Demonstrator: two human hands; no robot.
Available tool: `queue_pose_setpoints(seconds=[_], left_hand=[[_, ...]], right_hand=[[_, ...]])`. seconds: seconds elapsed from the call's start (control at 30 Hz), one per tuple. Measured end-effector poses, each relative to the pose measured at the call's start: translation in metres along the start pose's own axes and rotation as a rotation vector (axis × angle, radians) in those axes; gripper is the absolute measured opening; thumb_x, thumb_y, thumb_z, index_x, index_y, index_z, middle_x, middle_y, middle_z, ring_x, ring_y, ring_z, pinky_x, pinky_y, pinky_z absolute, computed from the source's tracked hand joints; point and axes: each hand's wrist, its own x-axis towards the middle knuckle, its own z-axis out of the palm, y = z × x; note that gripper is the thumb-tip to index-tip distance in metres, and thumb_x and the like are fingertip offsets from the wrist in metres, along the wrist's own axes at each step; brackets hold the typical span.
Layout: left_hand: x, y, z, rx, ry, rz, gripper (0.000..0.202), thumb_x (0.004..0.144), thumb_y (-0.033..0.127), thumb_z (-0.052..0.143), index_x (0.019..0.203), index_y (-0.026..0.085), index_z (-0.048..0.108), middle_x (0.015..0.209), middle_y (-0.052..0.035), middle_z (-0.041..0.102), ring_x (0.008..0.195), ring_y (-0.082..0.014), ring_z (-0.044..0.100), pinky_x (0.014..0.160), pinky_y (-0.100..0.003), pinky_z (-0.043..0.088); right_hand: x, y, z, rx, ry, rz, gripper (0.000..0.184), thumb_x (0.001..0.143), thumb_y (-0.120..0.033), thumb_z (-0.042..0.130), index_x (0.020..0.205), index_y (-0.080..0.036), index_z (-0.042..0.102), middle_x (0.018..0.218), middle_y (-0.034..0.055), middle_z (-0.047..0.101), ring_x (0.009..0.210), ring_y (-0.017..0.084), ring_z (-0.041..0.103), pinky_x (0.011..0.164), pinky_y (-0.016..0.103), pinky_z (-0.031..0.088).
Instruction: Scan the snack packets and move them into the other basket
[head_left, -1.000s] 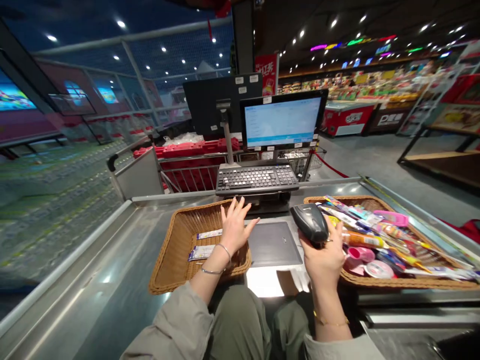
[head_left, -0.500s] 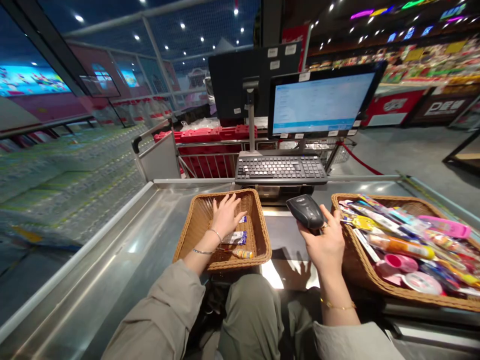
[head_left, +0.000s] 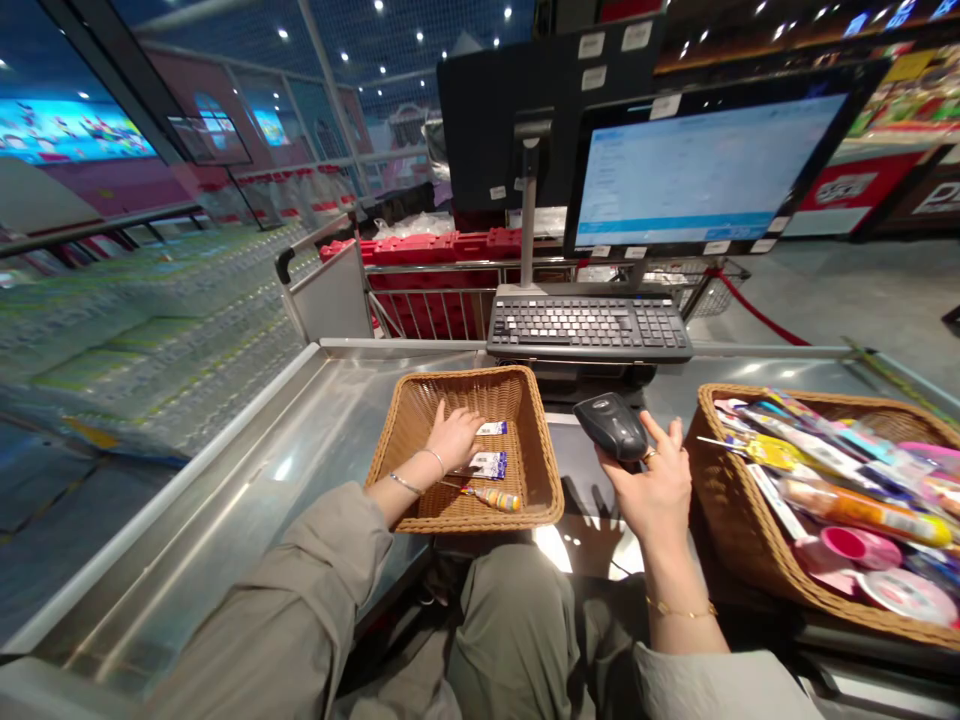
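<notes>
My left hand [head_left: 454, 437] lies palm down inside a wicker basket [head_left: 540, 470], its fingertips close to two flat blue-and-white packets [head_left: 487, 465]. A small orange-and-yellow tube [head_left: 491, 498] lies just beyond the hand, on the basket floor. My right hand [head_left: 652, 480] grips a black handheld barcode scanner [head_left: 611, 426] above the counter, between the baskets. To its right is a second wicker basket [head_left: 731, 510], heaped with several brightly packaged goods, including pink round items [head_left: 859, 548].
A point-of-sale keyboard [head_left: 589, 328] and a monitor [head_left: 709, 160] stand straight ahead, behind a steel checkout counter [head_left: 300, 425]. Red stacked baskets [head_left: 442, 285] sit behind a railing. Shrink-wrapped bottled water [head_left: 150, 340] is stacked at the left. My knees in green trousers are below.
The view has swung left and closer, so the baskets shift right. My left hand has moved within the basket, and a small tube now shows there. The scanner stays in my right hand.
</notes>
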Motion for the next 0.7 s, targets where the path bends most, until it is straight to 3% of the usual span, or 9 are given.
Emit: queue_pose_setpoints(seconds=[0.17, 0.3, 0.7], left_hand=[[-0.008, -0.011, 0.030, 0.069, -0.131, 0.052, 0.030, 0.082, 0.030, 0.073, 0.110, 0.021, 0.070, 0.120, -0.0132, 0.071, 0.118, -0.0322, 0.059, 0.118, -0.068, 0.013], [-0.012, -0.015, 0.049, 0.120, -0.212, 0.059, 0.016, 0.082, 0.024, 0.071, 0.097, 0.019, 0.073, 0.105, -0.0141, 0.074, 0.110, -0.0326, 0.062, 0.115, -0.071, 0.014], [-0.014, -0.009, 0.060, 0.177, -0.263, 0.041, 0.026, 0.090, 0.011, 0.050, 0.107, 0.014, 0.070, 0.112, -0.0194, 0.070, 0.107, -0.0332, 0.063, 0.110, -0.074, 0.022]], right_hand=[[-0.002, 0.001, 0.003, -0.005, -0.018, -0.004, 0.029, 0.076, -0.048, 0.068, 0.080, -0.019, 0.070, 0.137, 0.0152, 0.062, 0.147, 0.039, 0.033, 0.112, 0.064, 0.031], [-0.003, 0.002, 0.003, 0.004, -0.020, -0.019, 0.026, 0.076, -0.044, 0.069, 0.080, -0.019, 0.070, 0.136, 0.0157, 0.062, 0.147, 0.040, 0.034, 0.112, 0.066, 0.032], [-0.003, 0.012, 0.000, 0.030, -0.006, -0.012, 0.032, 0.074, -0.048, 0.069, 0.082, -0.017, 0.070, 0.135, 0.0165, 0.063, 0.146, 0.040, 0.035, 0.114, 0.060, 0.035]])
